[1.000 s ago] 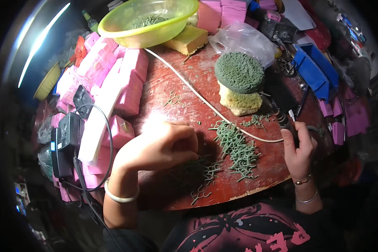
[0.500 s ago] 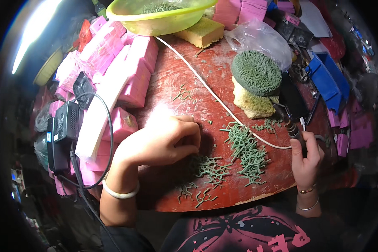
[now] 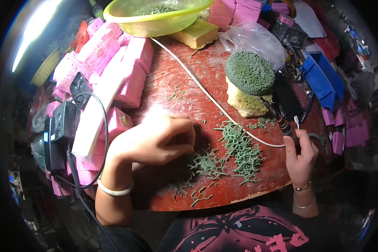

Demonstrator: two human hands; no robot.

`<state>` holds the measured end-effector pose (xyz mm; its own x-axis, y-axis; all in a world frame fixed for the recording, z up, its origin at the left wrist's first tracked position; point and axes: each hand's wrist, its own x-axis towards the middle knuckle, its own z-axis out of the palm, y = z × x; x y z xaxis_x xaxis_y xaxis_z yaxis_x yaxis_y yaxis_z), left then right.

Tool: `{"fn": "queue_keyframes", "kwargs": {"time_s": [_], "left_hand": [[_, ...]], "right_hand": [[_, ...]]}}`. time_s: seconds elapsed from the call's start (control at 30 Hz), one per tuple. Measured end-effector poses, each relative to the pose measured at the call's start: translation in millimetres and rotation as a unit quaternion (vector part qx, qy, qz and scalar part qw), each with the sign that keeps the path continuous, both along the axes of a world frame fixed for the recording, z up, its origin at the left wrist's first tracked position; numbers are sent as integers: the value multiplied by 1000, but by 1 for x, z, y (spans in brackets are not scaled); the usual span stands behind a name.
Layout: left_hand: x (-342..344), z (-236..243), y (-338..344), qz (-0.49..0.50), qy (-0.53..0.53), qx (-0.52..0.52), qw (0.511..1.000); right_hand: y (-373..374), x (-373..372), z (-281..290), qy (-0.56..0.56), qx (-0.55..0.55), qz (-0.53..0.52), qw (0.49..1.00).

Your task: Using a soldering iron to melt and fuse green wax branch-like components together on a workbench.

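My left hand (image 3: pixel 157 138) is held over the table with its fingers curled closed; whatever they hold, if anything, is hidden behind the knuckles. In my right hand (image 3: pixel 301 157), a soldering iron (image 3: pixel 286 128) with a dark grip is pinched near its collar. Its front end points up and left, close to a yellow sponge (image 3: pixel 248 103) with a round green, rough-topped pad (image 3: pixel 250 72) resting on it. Between my hands lies a heap of thin, branched green pieces (image 3: pixel 241 153). A smaller, blurred cluster (image 3: pixel 208 164) is just beside my left fingers.
A white cable (image 3: pixel 197 80) crosses the red table (image 3: pixel 155 96). Stacked pink blocks (image 3: pixel 132 71) and a black power box (image 3: pixel 65 122) stand left. At the back are a yellow-green basin (image 3: pixel 155 25) and another sponge (image 3: pixel 197 33). A phone (image 3: pixel 286 98) and blue bin (image 3: pixel 323 80) sit right.
The whole scene has shifted slightly left in the picture. Both hands keep nearly the same pose and places over the table. The small green cluster beside my left hand now looks blurred.
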<state>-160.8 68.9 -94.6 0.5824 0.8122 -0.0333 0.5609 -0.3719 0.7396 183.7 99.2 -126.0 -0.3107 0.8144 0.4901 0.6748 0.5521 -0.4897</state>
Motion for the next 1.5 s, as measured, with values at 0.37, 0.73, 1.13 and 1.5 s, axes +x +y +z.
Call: {"fn": "queue_keyframes", "kwargs": {"time_s": [0.37, 0.73, 1.13, 1.5], "left_hand": [[-3, 8, -1, 110, -100, -111, 983], [0, 7, -2, 71, -84, 47, 993], [15, 12, -3, 163, -112, 37, 980], [37, -6, -1, 76, 90, 195, 974]], "right_hand": [[0, 0, -1, 0, 16, -8, 1000], [1, -1, 0, -9, 24, 1, 1000], [2, -1, 0, -10, 34, 3, 999], [2, 0, 1, -14, 19, 1, 1000]]}}
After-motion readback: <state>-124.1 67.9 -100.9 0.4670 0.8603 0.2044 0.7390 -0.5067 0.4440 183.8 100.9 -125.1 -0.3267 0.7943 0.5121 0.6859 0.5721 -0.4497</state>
